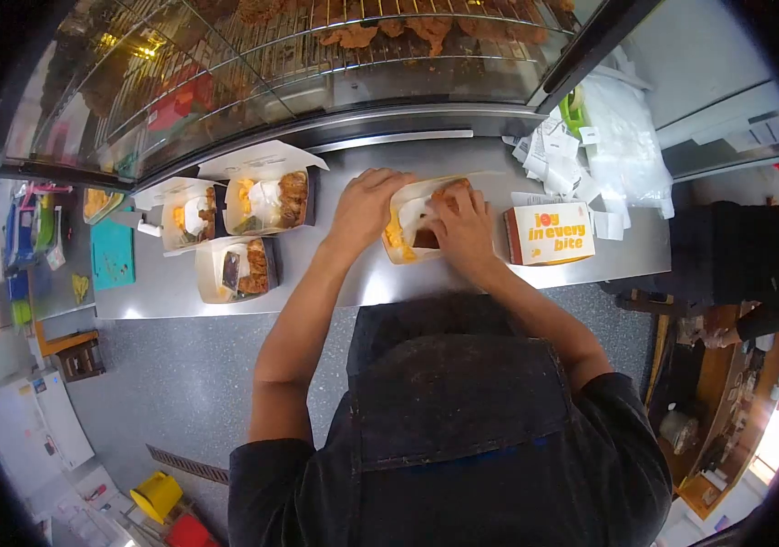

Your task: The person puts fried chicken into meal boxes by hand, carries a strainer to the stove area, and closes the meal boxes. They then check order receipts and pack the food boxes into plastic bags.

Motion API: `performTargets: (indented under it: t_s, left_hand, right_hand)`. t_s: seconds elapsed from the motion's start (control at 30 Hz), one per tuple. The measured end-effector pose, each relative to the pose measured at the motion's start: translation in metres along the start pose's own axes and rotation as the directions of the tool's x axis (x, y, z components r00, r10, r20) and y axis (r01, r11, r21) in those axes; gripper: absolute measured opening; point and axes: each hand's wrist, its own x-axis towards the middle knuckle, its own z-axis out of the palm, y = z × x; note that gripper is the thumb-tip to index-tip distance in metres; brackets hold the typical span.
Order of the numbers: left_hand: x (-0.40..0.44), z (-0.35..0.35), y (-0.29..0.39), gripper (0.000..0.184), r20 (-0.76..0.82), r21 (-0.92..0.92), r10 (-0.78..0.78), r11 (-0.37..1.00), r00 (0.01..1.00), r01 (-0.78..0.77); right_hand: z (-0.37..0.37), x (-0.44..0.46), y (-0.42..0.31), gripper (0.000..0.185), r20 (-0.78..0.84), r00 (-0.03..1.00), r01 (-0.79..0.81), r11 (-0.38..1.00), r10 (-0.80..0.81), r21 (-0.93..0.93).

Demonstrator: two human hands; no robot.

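Observation:
An open takeaway box (405,259) stands in front of me on the steel counter, with yellow food along its left side and something white and dark inside. My left hand (364,211) grips the box at its upper left edge, fingers curled over the rim. Inside the box, on its right side, my right hand (464,226) is closed over a brown piece of fried chicken (451,193); its fingers partly cover the piece. Just right of it sits a closed box (551,233) printed "joy in every bite".
Three open filled boxes (271,211) stand to the left, near a teal board (113,253). Along the back runs a glass warming cabinet (335,128) with racks of fried food. Paper slips (549,155) and plastic bags (626,137) lie at right. Another person (745,255) stands far right.

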Motion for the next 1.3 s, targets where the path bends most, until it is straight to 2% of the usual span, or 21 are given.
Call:
performTargets:
  t_s: [0.13,0.2,0.27,0.33,0.37,0.4,0.47,0.5,0.53,0.57,0.6,0.67,0.73,0.8,0.87,0.93,1.0,1.07,1.13,1.2,1.3]
  left_hand:
    - [-0.012,0.002,0.009,0.033,-0.020,-0.008,-0.010,1.000,1.000,0.010]
    - [-0.035,0.005,0.025,0.036,-0.056,0.059,-0.095,0.993,0.994,0.098]
    - [-0.063,0.023,0.021,0.041,0.016,0.037,-0.069,0.997,0.997,0.069]
    - [-0.080,0.037,0.031,0.041,0.005,-0.043,-0.230,0.972,0.973,0.230]
    - [-0.084,0.041,0.030,0.037,0.040,-0.082,-0.255,0.963,0.966,0.257]
    - [-0.087,0.045,0.029,0.037,0.051,-0.089,-0.252,0.963,0.966,0.255]
    - [-0.087,0.053,0.026,0.043,-0.029,-0.256,-0.420,0.880,0.907,0.399]
    - [-0.084,0.057,0.025,0.043,-0.026,-0.256,-0.417,0.881,0.908,0.398]
    - [-0.078,0.061,0.025,0.045,-0.094,-0.218,-0.514,0.846,0.853,0.486]
    - [-0.073,0.065,0.024,0.048,-0.165,-0.186,-0.599,0.799,0.783,0.572]
    - [-0.067,0.065,0.024,0.048,-0.162,-0.185,-0.597,0.800,0.785,0.570]
    - [-0.052,0.061,0.025,0.053,0.090,-0.435,-0.841,0.449,0.534,0.781]
    - [-0.063,0.095,-0.006,0.051,0.035,-0.525,-0.860,0.418,0.509,0.741]
    - [-0.066,0.096,-0.014,0.048,-0.018,-0.611,-0.879,0.387,0.476,0.691]
    - [-0.053,0.062,-0.008,0.050,0.301,-0.438,-0.825,0.326,0.478,0.838]
    - [-0.057,0.057,-0.015,0.049,0.327,-0.470,-0.817,0.295,0.474,0.832]
    - [-0.059,0.045,-0.018,0.048,0.352,-0.500,-0.812,0.258,0.466,0.827]
    - [-0.052,0.021,-0.015,0.047,0.460,-0.442,-0.756,0.259,0.465,0.859]
    - [-0.052,0.014,-0.017,0.050,0.444,-0.456,-0.737,0.305,0.511,0.836]
    - [-0.048,0.002,-0.015,0.058,0.477,-0.297,-0.725,0.400,0.497,0.867]
    - [-0.047,0.001,-0.019,0.064,0.498,-0.275,-0.718,0.402,0.487,0.873]
  right_hand:
    - [-0.012,-0.001,0.003,0.046,-0.216,0.973,-0.079,0.997,0.078,0.005]
    - [-0.015,-0.021,0.011,0.045,-0.302,0.943,-0.129,0.990,0.138,0.051]
    - [-0.019,-0.028,0.022,0.045,-0.389,0.898,-0.180,0.979,0.205,0.100]
    - [-0.026,-0.035,0.031,0.046,-0.321,0.935,-0.125,0.987,0.150,0.097]
    - [-0.029,-0.036,0.036,0.044,-0.223,0.962,-0.116,0.977,0.155,0.177]
    - [-0.027,-0.033,0.039,0.044,-0.220,0.961,-0.129,0.976,0.167,0.174]
    - [-0.020,-0.021,0.047,0.045,-0.037,0.957,-0.255,0.892,0.289,0.373]
    - [-0.012,-0.016,0.051,0.037,-0.070,0.954,-0.259,0.919,0.291,0.297]
    - [-0.004,-0.007,0.051,0.037,-0.071,0.953,-0.260,0.918,0.293,0.298]
    - [0.004,0.000,0.048,0.036,0.073,0.880,-0.457,0.792,0.470,0.406]
    - [0.011,0.004,0.048,0.038,0.233,0.762,-0.632,0.615,0.604,0.472]
    - [0.033,0.000,0.060,0.042,0.234,0.786,-0.606,0.636,0.572,0.478]
    - [0.033,0.000,0.061,0.046,0.238,0.810,-0.578,0.659,0.537,0.482]
    - [0.013,0.007,0.052,0.050,0.499,0.656,-0.745,0.382,0.566,0.547]
    - [0.027,-0.001,0.066,0.049,0.477,0.681,-0.724,0.413,0.556,0.553]
    - [0.021,-0.004,0.066,0.048,0.459,0.698,-0.708,0.437,0.549,0.554]
    - [0.005,-0.007,0.063,0.046,0.573,0.604,-0.778,0.253,0.553,0.575]
    - [-0.013,-0.005,0.059,0.048,0.596,0.595,-0.794,0.282,0.538,0.538]
    - [-0.026,-0.004,0.057,0.051,0.617,0.587,-0.806,0.314,0.524,0.502]
    - [-0.033,-0.002,0.056,0.059,0.664,0.497,-0.866,0.361,0.558,0.345]
    - [-0.047,-0.001,0.047,0.063,0.684,0.449,-0.892,0.338,0.575,0.301]
